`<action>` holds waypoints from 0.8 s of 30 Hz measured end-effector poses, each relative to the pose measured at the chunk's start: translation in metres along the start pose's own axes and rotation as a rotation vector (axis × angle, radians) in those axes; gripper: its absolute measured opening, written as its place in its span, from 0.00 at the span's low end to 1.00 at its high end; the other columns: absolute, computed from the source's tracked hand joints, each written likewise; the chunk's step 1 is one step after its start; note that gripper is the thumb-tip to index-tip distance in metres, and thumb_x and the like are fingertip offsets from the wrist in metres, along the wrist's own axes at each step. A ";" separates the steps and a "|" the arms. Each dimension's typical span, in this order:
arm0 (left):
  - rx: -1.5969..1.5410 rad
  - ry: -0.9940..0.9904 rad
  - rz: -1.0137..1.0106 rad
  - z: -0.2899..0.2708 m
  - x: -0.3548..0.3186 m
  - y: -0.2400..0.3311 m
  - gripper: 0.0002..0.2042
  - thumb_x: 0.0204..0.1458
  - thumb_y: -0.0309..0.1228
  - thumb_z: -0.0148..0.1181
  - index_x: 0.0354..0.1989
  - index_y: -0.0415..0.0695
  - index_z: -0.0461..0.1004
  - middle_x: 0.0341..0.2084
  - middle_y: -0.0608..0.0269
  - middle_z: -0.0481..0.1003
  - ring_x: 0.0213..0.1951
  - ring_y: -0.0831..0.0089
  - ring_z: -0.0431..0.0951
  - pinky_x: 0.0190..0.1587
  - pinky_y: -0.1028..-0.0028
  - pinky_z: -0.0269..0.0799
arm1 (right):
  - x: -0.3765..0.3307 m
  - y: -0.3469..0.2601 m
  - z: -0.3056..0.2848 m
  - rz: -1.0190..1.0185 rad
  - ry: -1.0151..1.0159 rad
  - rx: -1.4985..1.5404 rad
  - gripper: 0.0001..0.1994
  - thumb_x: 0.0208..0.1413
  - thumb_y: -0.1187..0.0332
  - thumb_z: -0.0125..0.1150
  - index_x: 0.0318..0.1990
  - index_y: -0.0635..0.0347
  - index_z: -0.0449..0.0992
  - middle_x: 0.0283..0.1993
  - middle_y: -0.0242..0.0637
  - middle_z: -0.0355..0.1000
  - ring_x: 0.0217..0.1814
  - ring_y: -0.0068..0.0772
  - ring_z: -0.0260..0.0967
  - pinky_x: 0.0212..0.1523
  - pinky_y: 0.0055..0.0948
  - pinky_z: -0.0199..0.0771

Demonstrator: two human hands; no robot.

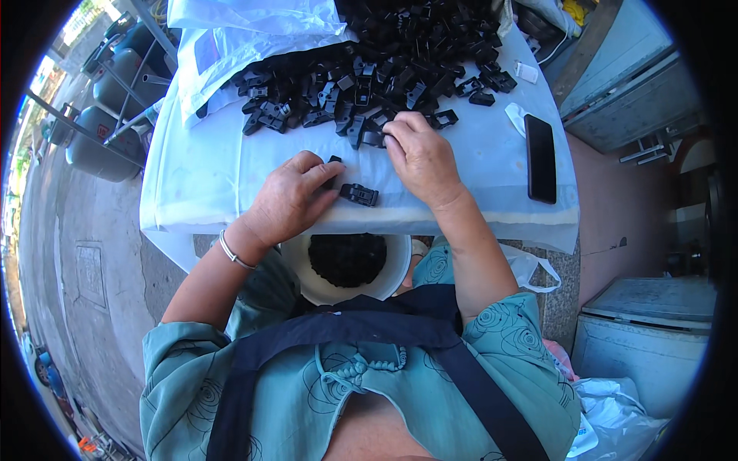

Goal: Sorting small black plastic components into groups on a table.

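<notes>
Green shirt [284,403] and dark apron strap [492,399] fill the space closest to the eye. Past them, one loose part [359,194] lies between the person's hands, near the sheet's front edge: black, blocky and slightly glossy, its upper face stepped and notched. Left hand [286,196]: fingers curled, thumb opposed, pinching a second part [330,183], mostly covered. Right hand [421,157]: fingers bent, thumb and forefinger drawn close together at the heap's near edge; from where I stand I can't tell whether they grip a part or only touch it. Beyond spreads the heap [365,81], a jumble of similar black parts on a pale sheet [223,184]. A dark phone [542,159] lies to the right; below the table edge sits a white tub [401,265] with black contents.
</notes>
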State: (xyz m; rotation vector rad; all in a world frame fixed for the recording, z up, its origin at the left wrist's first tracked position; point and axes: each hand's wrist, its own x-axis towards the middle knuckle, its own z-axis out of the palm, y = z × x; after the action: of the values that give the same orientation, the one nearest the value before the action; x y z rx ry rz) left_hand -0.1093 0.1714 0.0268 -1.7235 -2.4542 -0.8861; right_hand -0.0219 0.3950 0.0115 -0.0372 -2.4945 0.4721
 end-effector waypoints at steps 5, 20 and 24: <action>-0.089 -0.096 -0.048 -0.014 0.010 -0.009 0.16 0.46 0.25 0.62 0.46 0.46 0.75 0.39 0.52 0.73 0.37 0.55 0.77 0.39 0.63 0.75 | -0.010 -0.006 -0.005 0.015 -0.082 0.153 0.13 0.52 0.73 0.62 0.46 0.58 0.77 0.46 0.41 0.73 0.40 0.43 0.75 0.40 0.33 0.77; -0.426 0.059 -0.162 0.026 0.009 -0.029 0.27 0.42 0.25 0.70 0.53 0.44 0.69 0.31 0.60 0.78 0.26 0.72 0.75 0.33 0.73 0.75 | -0.015 -0.037 0.011 -0.151 -0.076 0.389 0.14 0.47 0.78 0.63 0.43 0.57 0.80 0.45 0.41 0.73 0.42 0.43 0.73 0.42 0.34 0.76; -0.409 0.040 -0.143 0.023 0.009 -0.026 0.27 0.42 0.25 0.70 0.54 0.44 0.69 0.34 0.58 0.77 0.26 0.72 0.75 0.33 0.73 0.75 | -0.016 -0.038 0.000 -0.137 -0.205 0.268 0.14 0.49 0.74 0.62 0.46 0.53 0.80 0.47 0.40 0.74 0.47 0.42 0.72 0.49 0.36 0.70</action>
State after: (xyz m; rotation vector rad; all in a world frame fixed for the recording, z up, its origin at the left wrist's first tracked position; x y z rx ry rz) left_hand -0.1292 0.1835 -0.0006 -1.6176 -2.5279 -1.5129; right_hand -0.0062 0.3570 0.0155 0.3001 -2.5862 0.7811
